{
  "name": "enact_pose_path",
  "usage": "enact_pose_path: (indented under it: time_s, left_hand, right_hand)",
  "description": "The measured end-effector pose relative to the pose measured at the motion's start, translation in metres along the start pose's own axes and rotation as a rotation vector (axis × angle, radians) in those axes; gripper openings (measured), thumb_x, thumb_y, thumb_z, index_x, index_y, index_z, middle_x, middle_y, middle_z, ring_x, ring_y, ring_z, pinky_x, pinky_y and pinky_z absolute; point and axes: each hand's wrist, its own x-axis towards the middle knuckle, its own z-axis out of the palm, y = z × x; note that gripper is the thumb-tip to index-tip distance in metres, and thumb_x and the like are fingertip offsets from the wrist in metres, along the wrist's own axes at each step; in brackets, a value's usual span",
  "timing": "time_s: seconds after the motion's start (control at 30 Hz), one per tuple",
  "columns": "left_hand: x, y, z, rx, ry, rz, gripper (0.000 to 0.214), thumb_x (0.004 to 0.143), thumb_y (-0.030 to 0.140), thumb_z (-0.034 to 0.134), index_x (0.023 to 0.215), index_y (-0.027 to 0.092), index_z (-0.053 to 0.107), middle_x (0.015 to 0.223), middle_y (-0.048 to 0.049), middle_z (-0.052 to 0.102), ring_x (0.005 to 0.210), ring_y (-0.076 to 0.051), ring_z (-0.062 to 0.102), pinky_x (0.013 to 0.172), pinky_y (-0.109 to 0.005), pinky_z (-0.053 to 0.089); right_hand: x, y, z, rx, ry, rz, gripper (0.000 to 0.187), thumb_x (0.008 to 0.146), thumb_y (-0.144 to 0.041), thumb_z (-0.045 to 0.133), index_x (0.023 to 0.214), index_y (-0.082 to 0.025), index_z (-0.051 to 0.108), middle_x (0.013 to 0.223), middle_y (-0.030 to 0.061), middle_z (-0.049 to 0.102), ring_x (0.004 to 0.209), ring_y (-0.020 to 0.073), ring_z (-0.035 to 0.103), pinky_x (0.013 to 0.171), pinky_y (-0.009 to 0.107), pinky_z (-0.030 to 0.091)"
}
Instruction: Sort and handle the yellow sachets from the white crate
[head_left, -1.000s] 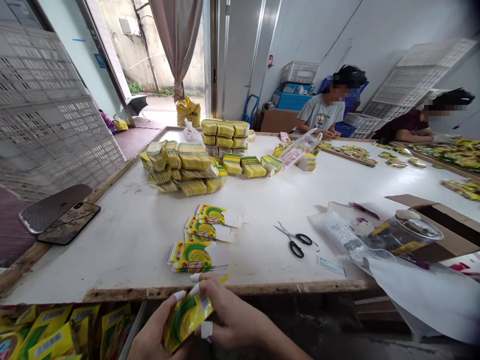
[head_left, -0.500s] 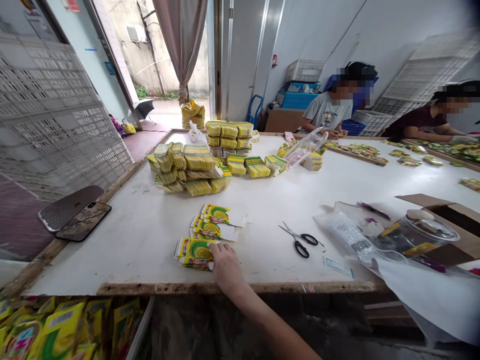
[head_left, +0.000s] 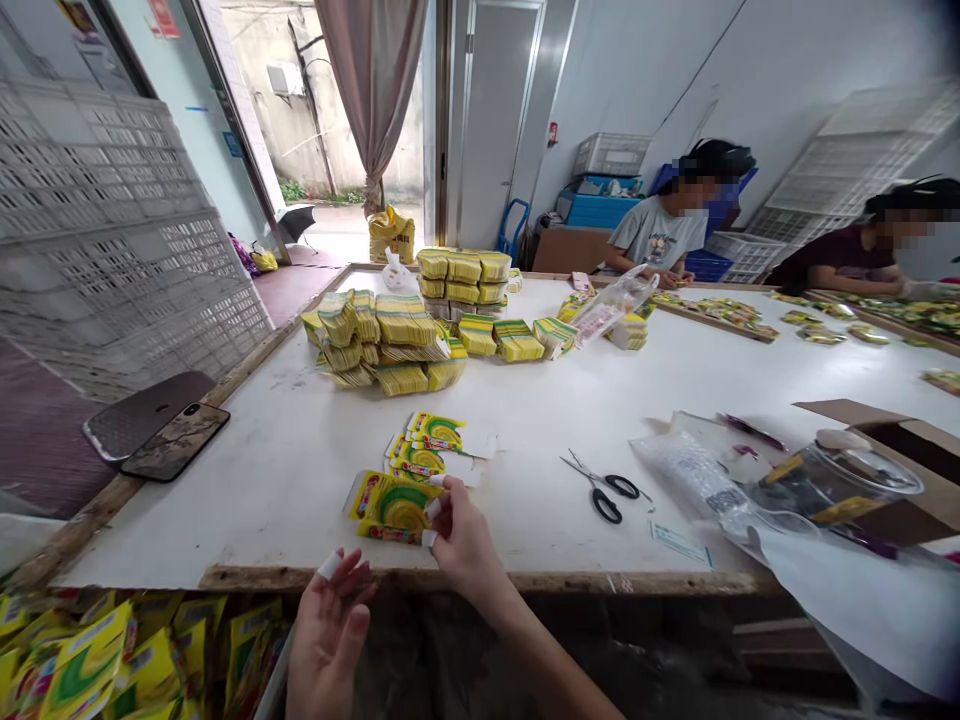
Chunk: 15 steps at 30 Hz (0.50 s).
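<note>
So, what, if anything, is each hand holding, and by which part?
The right hand grips a yellow carton by its right end; the left hand, open, holds nothing.

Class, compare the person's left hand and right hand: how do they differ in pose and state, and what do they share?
The left hand is open and holds nothing; the right hand has its bent fingers at the right end of the front yellow carton.
The left hand is at the table's near edge; the right hand reaches over the tabletop.
Both have white coverings on fingertips.
</note>
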Motion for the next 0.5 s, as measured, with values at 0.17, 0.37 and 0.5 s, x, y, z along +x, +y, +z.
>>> enact_pose_path:
  time_s: [0.17, 0.37, 0.5]
  left_hand:
    - [0.009, 0.021, 0.023, -0.390, 0.109, -0.205, 0.068, 0.066, 0.068, 0.072, 0.119, 0.026, 0.063, 0.119, -0.0042, 0.067, 0.112, -0.027, 0.060, 0.086, -0.030, 0.058]
    - [0.007, 0.057, 0.041, -0.633, 0.282, -0.209, 0.057, 0.054, 0.067, 0.078, 0.079, 0.021, 0.058, 0.072, 0.0036, 0.053, 0.066, -0.013, 0.054, 0.062, -0.019, 0.055]
    - [0.009, 0.053, 0.042, -0.424, 0.307, -0.260, 0.081, 0.027, 0.087, 0.074, 0.074, 0.022, 0.057, 0.068, 0.0047, 0.055, 0.059, -0.011, 0.050, 0.054, -0.017, 0.053]
  right_hand:
    - [-0.034, -0.034, 0.015, 0.509, -0.193, -0.030, 0.055, 0.066, -0.005, 0.058, 0.118, -0.022, 0.050, 0.083, -0.0033, 0.056, 0.069, 0.0115, 0.053, 0.059, 0.019, 0.042]
    - [-0.054, -0.040, 0.032, 0.704, -0.329, 0.031, 0.070, 0.056, -0.012, 0.076, 0.122, -0.021, 0.057, 0.076, -0.0053, 0.052, 0.066, 0.0117, 0.045, 0.061, 0.020, 0.036]
    - [-0.049, -0.039, 0.028, 0.780, -0.373, 0.031, 0.049, 0.060, -0.023, 0.080, 0.105, -0.021, 0.061, 0.096, 0.0011, 0.059, 0.082, 0.0158, 0.053, 0.075, 0.024, 0.042]
